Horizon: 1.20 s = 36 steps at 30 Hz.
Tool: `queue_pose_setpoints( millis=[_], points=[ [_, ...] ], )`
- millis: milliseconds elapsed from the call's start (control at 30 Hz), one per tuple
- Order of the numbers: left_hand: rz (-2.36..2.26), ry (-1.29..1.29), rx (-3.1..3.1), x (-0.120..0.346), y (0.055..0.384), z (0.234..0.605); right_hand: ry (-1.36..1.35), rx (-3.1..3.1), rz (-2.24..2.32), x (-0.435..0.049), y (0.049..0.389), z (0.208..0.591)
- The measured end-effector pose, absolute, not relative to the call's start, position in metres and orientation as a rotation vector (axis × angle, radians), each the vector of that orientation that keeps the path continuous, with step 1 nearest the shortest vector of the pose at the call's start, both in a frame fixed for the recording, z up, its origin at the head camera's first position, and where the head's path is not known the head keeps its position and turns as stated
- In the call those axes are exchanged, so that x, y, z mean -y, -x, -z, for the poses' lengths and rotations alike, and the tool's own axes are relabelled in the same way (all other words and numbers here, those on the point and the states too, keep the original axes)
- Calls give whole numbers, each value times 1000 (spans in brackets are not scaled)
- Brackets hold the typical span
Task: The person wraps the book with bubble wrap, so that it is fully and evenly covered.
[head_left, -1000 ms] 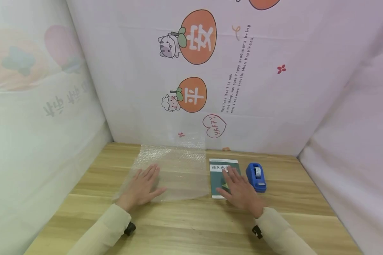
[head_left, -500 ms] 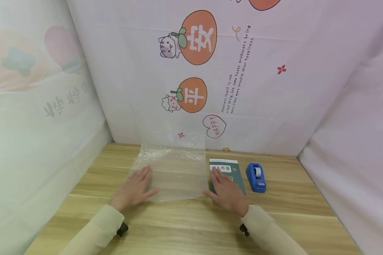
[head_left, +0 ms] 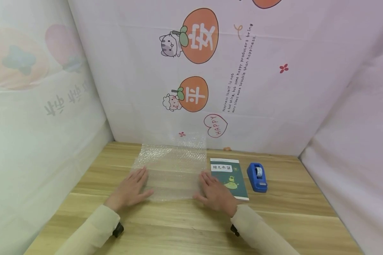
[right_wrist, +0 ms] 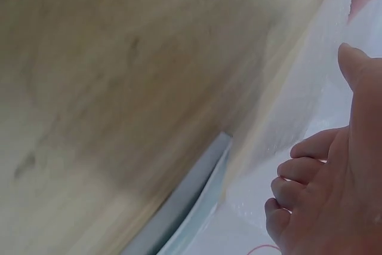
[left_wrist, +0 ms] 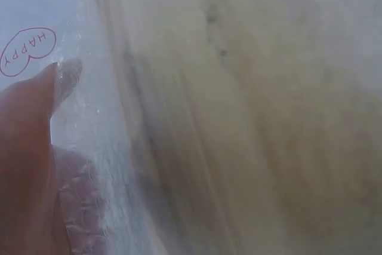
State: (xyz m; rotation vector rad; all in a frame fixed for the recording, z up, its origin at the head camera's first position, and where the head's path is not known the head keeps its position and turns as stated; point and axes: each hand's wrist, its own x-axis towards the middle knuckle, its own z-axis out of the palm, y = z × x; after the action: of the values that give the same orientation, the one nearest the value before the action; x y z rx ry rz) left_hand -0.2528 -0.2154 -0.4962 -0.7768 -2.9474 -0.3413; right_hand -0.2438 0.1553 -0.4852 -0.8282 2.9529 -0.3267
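The left hand (head_left: 127,189), left of centre in the lower half of the head frame, lies open with its fingers stretched out on the left side of a clear bubble wrap sheet (head_left: 173,173). In the left wrist view, its thumb and fingers show partly through the film. The right hand (head_left: 215,191), right of centre in the lower half, is also open, fingers extended onto the sheet's right side. Between them the sheet spreads across the centre of the frame, its far end reaching up in front of the printed backdrop (head_left: 131,71). Just right of it is a green booklet (head_left: 223,177) with a white label, its lower left part behind the right hand. Farther right is a blue tape dispenser (head_left: 257,177) with a roll in it. All rest on the wood-grain desk (head_left: 178,226) filling the lower frame.
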Motion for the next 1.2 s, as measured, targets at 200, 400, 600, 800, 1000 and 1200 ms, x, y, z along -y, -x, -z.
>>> queue_pose_setpoints(
  millis=[200,400,600,800,1000,1200],
  points=[
    [353,763,2991,219,250,501,841,-2940,279,-149,245,495],
    [353,768,3009,220,248,503,829,-2919,268,-146,245,502],
    [387,764,3060,219,248,501,819,-2903,229,-146,246,504],
    [406,769,3130,214,247,498,817,-2875,194,-147,249,500],
    [443,751,3178,209,246,496,828,-2854,182,-147,254,494],
    [487,724,3207,202,247,494,821,-2868,180,-146,256,493]
  ],
)
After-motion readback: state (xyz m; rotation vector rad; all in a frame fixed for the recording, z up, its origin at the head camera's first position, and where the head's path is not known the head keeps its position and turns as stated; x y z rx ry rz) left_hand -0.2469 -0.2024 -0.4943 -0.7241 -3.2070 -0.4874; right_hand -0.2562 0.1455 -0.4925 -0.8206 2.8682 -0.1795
